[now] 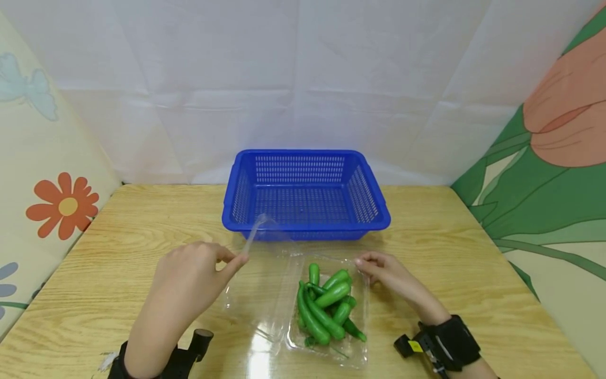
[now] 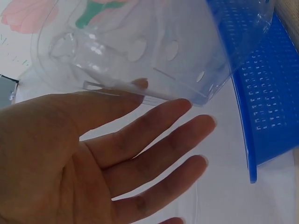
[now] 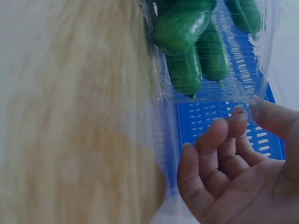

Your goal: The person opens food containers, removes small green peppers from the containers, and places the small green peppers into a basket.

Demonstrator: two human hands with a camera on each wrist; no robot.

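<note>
A clear plastic clamshell box (image 1: 350, 348) sits on the table with its lid raised on the left side. Inside its tray lie several green chili peppers (image 1: 326, 310), piled together. My left hand (image 1: 191, 279) pinches the edge of the transparent lid (image 2: 117, 60) between thumb and forefinger; the other fingers are spread, as the left wrist view shows. At the tray's far right corner, my right hand (image 1: 390, 275) pinches the rim with thumb and fingertip. In the right wrist view, peppers (image 3: 182, 37) show through the clear wall beside the fingers (image 3: 210, 140).
A blue perforated plastic basket (image 1: 305, 227) stands behind the box, near the back edge of the wooden table (image 1: 156, 221). A white cloth (image 1: 303, 79) hangs behind it. Painted panels (image 1: 558, 184) flank the table on both sides.
</note>
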